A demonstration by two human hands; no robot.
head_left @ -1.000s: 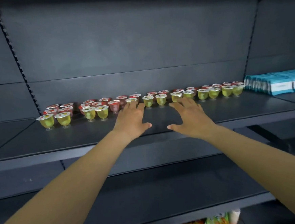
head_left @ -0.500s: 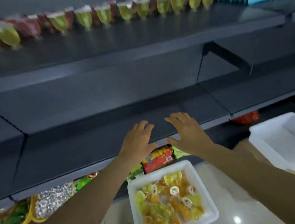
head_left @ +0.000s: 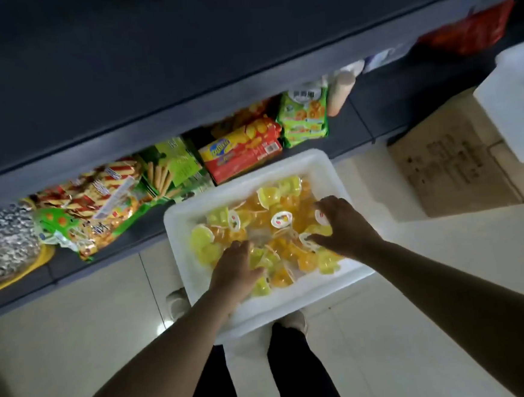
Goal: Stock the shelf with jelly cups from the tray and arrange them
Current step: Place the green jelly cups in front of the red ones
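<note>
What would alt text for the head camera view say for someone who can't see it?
Seen from above, a person's left hand and right hand reach into a white tray heaped with yellow and orange jelly cups. The tray sits low before a dark shelf, with snack packets stacked underneath.

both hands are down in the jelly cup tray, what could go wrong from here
1. The jelly cups lie jumbled, many tipped on their sides, so a hurried grab by the left hand or right hand could drop or squash one.
2. The white tray sits right at the person's feet, so a step forward might kick it.
</note>
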